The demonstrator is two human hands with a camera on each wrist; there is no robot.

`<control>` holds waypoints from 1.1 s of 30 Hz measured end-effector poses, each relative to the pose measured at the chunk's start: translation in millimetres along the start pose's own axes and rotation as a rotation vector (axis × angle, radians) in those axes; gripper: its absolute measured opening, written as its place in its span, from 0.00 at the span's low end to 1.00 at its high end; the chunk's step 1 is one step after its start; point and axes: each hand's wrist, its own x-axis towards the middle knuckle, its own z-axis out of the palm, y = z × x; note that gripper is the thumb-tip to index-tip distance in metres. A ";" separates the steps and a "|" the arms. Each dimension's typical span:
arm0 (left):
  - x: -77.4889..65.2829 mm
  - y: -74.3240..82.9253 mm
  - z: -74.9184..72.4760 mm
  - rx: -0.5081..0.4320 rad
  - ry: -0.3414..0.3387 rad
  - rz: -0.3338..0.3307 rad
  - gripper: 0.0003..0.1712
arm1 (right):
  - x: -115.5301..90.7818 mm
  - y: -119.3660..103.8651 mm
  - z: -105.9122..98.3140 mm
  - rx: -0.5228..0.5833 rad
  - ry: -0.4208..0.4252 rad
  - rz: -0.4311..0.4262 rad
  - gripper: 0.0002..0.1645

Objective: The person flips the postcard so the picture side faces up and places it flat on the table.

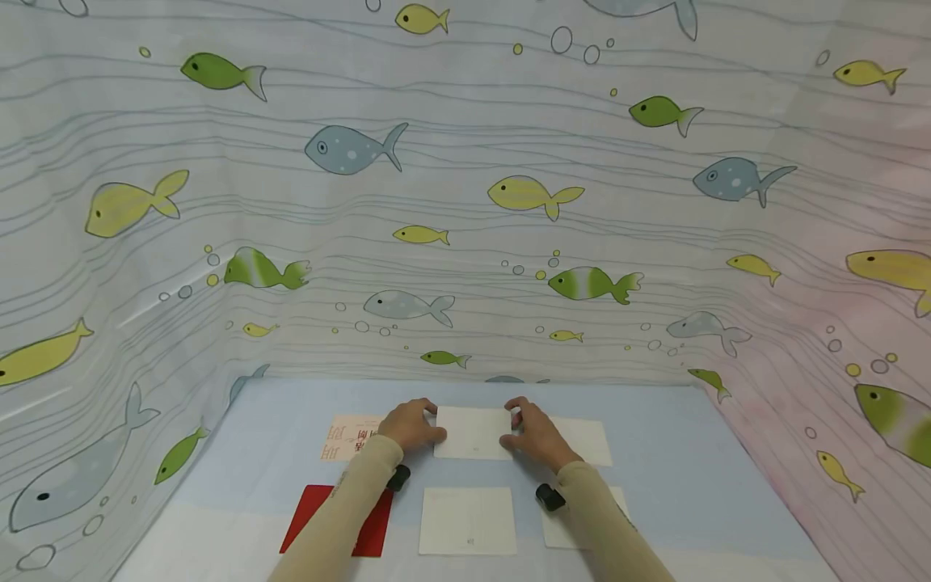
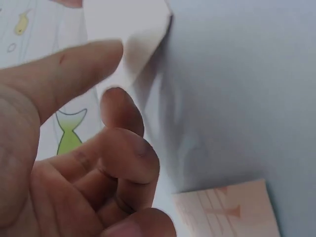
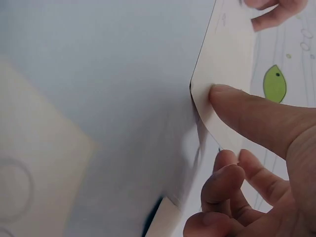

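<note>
Between the two hands is a cream-white rectangular card (image 1: pixel 473 433), held up off the table with a small printed mark near its lower edge. My left hand (image 1: pixel 411 425) holds its left edge, thumb in front and fingers at the side. At the opposite edge, my right hand (image 1: pixel 540 435) pinches it; in the right wrist view the thumb presses on the card's face (image 3: pixel 224 59) and fingertips sit at its rim. A pinkish card with red characters (image 1: pixel 351 432) lies partly behind the left hand. Another white card (image 1: pixel 591 440) lies beyond the right hand.
In the near row lie a red card (image 1: pixel 309 505) partly under the left sleeve, a white card (image 1: pixel 468 521) in the middle, and another white card (image 1: pixel 563 529) partly under the right sleeve. Fish-patterned fabric (image 1: pixel 465 267) walls the pale table (image 1: pixel 676 461) at the back and sides.
</note>
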 end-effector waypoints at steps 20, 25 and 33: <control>-8.0 7.4 0.0 -0.190 0.026 -0.016 0.20 | -14.8 -3.6 -5.8 0.084 0.050 0.061 0.33; -9.1 5.3 0.4 -0.207 0.026 -0.012 0.19 | -14.6 -1.3 -6.1 0.156 0.009 0.142 0.31; -14.7 7.0 -0.2 -0.252 0.030 -0.003 0.18 | -12.6 3.5 -3.9 0.278 -0.041 0.145 0.32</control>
